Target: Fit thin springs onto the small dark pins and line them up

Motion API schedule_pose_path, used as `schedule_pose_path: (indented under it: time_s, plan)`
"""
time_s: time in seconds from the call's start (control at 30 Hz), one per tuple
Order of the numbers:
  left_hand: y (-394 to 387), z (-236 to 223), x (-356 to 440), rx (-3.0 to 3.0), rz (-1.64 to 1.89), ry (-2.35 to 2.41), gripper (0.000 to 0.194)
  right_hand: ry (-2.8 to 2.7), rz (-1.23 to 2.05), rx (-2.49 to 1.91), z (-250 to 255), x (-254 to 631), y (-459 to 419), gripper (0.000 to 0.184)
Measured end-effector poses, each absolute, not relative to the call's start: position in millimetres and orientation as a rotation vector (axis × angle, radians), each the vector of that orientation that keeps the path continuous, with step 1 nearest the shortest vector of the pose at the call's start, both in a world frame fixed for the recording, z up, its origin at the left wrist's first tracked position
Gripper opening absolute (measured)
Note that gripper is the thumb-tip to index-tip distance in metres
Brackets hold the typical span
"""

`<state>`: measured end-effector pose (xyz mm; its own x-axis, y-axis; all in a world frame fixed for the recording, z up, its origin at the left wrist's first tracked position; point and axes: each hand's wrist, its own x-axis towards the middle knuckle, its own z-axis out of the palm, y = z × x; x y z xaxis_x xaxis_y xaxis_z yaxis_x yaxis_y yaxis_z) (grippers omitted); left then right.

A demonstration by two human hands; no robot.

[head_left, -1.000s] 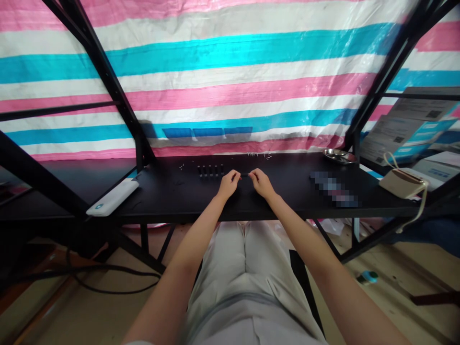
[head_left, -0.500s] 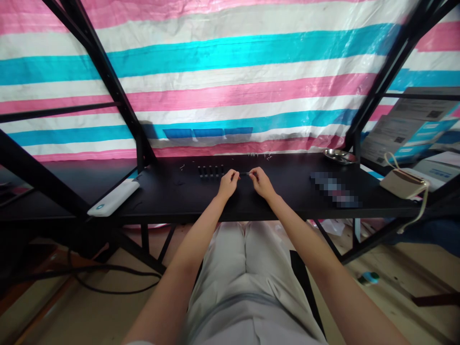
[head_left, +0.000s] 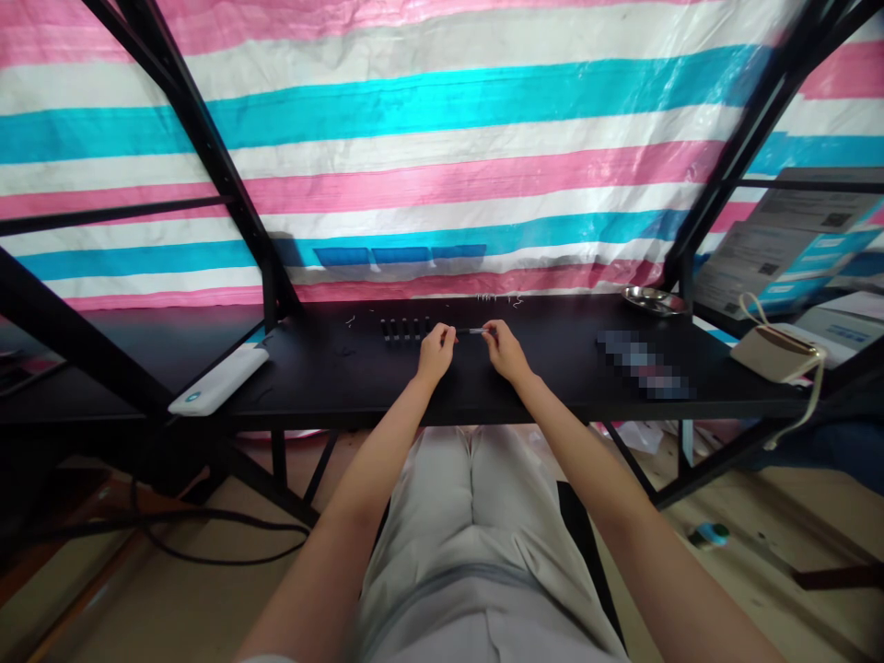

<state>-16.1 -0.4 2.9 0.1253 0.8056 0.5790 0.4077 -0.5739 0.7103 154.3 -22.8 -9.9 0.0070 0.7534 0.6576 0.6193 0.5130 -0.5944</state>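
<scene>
My left hand (head_left: 437, 351) is closed in a pinch on the left end of a slim black pen-like stick (head_left: 471, 331). Gripping its other end are the fingertips of my right hand (head_left: 505, 350). The stick is held level across the gap between both hands, and a pale, shiny stretch shows toward the right. Its ends are hidden by my fingers, and its exact kind is too small to make out. Just left of my left hand, several short dark cylinders (head_left: 395, 329) with light ends stand in a row on the black table (head_left: 331, 382).
Small white bits (head_left: 487, 297) lie along the table's back edge. A metal dish (head_left: 653, 300) is at the back right, near a blurred-out item (head_left: 642, 365). A beige pouch (head_left: 777, 354) lies far right, a white device (head_left: 219, 379) at left. Black frame posts (head_left: 207, 147) flank the table.
My hands have drawn slightly apart, the left one shifting a little left and the right one a little right. More of the stick's pale stretch now shows between them.
</scene>
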Motion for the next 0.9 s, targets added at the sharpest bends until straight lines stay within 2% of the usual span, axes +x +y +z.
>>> schedule_pose_path:
  time_s: [0.33,0.47,0.63,0.9]
  plan:
    - [2.5,0.5,-16.5,2.04,1.442,1.195,0.025,-1.69,0.129,-1.195,-10.8,155.3,-23.0,0.027]
    - [2.6,0.1,-16.0,2.085,1.419,1.176,0.022,-1.813,-0.054,-1.13,-7.9,153.9,-23.3,0.033]
    - [0.1,1.5,-15.1,2.136,1.393,1.155,0.022,-1.965,-0.343,-1.221,-5.8,151.1,-22.7,0.029]
    - [-1.6,2.5,-14.8,2.155,1.392,1.136,0.022,-2.006,-0.426,-1.26,-8.3,150.8,-21.3,0.029]
